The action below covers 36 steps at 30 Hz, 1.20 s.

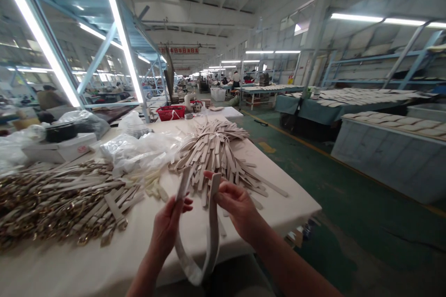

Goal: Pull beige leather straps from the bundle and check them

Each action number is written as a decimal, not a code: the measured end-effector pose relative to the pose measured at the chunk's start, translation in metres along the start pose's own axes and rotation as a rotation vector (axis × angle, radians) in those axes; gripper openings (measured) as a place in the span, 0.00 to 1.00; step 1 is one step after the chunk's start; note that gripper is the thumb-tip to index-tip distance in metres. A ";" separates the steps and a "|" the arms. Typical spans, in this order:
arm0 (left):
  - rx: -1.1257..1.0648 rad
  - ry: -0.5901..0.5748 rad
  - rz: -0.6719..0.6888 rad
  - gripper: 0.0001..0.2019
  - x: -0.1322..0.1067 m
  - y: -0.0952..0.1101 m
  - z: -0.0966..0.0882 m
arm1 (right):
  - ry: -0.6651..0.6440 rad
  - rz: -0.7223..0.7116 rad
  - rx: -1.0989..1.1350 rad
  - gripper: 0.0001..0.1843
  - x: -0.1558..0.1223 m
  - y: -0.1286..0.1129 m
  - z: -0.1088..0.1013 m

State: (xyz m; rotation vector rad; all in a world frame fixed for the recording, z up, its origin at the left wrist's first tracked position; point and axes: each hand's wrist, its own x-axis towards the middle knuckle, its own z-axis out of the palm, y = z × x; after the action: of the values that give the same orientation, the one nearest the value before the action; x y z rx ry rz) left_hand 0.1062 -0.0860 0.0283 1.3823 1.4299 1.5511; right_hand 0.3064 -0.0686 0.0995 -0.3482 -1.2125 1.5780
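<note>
A pale, flat strap (213,222) hangs in a loop between my two hands, its bend dipping below the table edge. My left hand (167,222) pinches it near one end, which points up and away from me. Close to the other end, my right hand (237,204) grips the strap between thumb and fingers. Just beyond my hands lies a large heap of similar pale straps (216,148), fanned out over the light-covered table (275,181). On the left is a pile of straps with gold-coloured metal fittings (69,199).
Clear plastic bags (139,148) and a white box (61,148) lie at the table's left. A red basket (170,112) stands at the far end. To the right run a green floor (334,195), a grey bin (390,158) and tables with laid-out pieces.
</note>
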 end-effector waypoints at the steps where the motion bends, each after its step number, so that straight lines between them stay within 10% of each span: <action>1: 0.008 -0.067 -0.010 0.19 -0.005 0.000 0.003 | 0.028 -0.005 -0.003 0.07 0.005 0.002 0.000; 23: 0.000 -0.531 -0.205 0.17 -0.077 -0.011 0.010 | 0.111 0.065 0.032 0.12 0.006 0.005 -0.012; 36: -0.212 -0.359 -0.330 0.26 -0.062 0.006 0.038 | 0.172 0.254 -0.010 0.19 -0.014 0.043 -0.008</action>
State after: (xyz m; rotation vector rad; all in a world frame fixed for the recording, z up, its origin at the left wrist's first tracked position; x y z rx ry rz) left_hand 0.1594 -0.1324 0.0116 1.1594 1.1665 1.1394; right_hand 0.2941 -0.0729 0.0551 -0.6524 -1.0755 1.7190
